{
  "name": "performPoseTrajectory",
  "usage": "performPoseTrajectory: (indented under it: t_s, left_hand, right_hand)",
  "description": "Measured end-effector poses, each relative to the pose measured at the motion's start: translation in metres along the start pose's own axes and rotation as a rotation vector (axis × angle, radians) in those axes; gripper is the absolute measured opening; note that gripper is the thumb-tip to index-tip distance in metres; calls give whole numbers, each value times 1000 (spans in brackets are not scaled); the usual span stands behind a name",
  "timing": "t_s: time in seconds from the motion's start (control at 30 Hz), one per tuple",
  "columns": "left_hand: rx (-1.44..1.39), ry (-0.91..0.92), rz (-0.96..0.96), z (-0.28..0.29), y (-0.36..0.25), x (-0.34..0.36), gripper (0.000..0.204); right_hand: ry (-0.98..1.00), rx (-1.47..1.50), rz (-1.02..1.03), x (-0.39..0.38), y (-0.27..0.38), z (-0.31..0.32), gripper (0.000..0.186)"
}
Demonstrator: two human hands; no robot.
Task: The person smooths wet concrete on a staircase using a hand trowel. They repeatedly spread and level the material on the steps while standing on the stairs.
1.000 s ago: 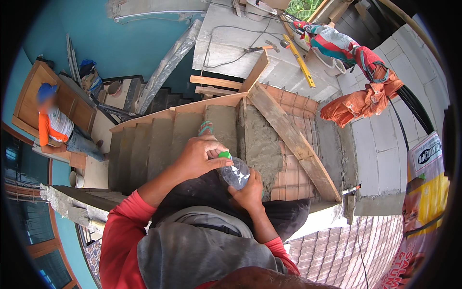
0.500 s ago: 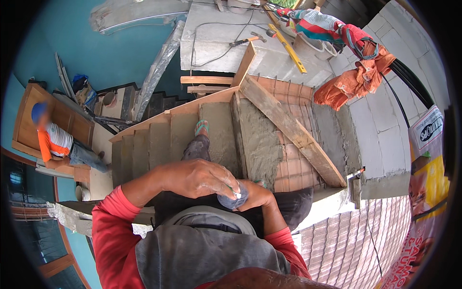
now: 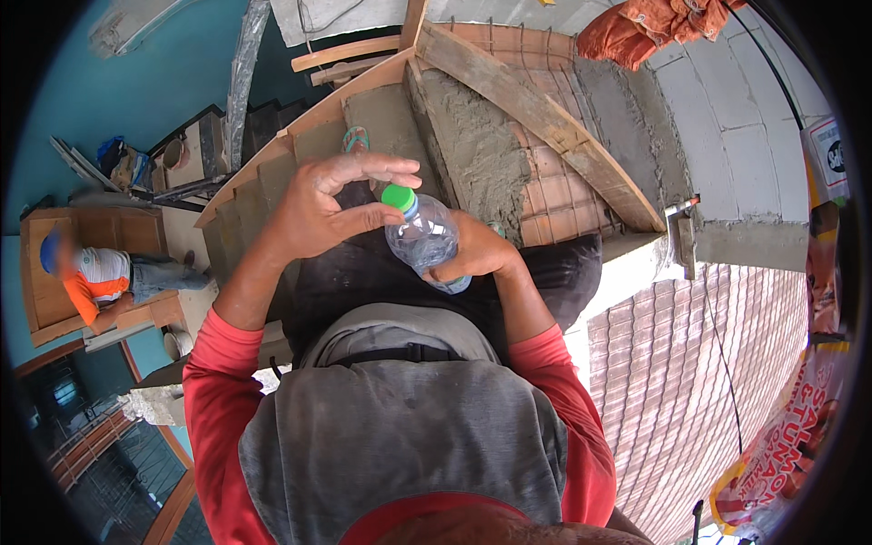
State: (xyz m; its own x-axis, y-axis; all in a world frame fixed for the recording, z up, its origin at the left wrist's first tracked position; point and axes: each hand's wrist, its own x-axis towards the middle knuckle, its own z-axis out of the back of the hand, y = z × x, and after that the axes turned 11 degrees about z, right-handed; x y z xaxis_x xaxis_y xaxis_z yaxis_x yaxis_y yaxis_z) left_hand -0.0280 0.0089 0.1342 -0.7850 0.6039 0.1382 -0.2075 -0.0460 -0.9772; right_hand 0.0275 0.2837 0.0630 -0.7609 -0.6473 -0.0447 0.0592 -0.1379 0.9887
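Observation:
My right hand [image 3: 481, 247] is wrapped round a clear plastic bottle [image 3: 420, 238], holding it tilted above my lap. A green cap [image 3: 398, 197] sits on the bottle's neck, which points up and to the left. Around the cap, my left hand [image 3: 331, 204] has its fingers apart. Its thumb lies close beside the cap and its fingers stretch just above it; whether they touch it I cannot tell.
Wet cement steps [image 3: 386, 123] descend leftward beyond my knees. A wooden plank [image 3: 545, 127] slants across the rebar grid. Roof tiles [image 3: 690, 354] lie below right. Another person [image 3: 104, 272] stands at far left beside a wooden cabinet [image 3: 41, 295].
My left hand has spread its fingers and moved up and left from the bottle's mouth. The bottle has risen in view and its green cap now shows. The view has tilted downward.

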Motion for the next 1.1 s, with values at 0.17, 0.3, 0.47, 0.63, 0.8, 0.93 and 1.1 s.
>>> performPoseTrajectory:
  t_s: [0.17, 0.3, 0.47, 0.63, 0.8, 0.93, 1.1]
  left_hand:
    - [-147, 139, -18, 1, 3, 6, 63]
    - [-124, 29, -80, -11, 18, 10, 60]
    - [-143, 84, 19, -10, 17, 12, 61]
    - [-99, 145, -27, -12, 12, 14, 64]
    - [-262, 49, 110, -29, 12, 14, 58]
    - [-190, 86, 90, -27, 14, 16, 50]
    - [121, 170, -124, -19, 7, 18, 32]
  right_hand:
    - [-20, -4, 34, -3, -6, -2, 81]
    - [-65, 23, 28, -3, 3, -1, 82]
    - [-53, 25, 3, -4, 1, 0, 82]
    - [-16, -50, 33, -7, -7, 1, 84]
    - [-174, 8, 28, -2, -10, -2, 80]
    - [-154, 48, 31, -6, -11, -4, 75]
    - [32, 26, 35, -11, -12, 2, 67]
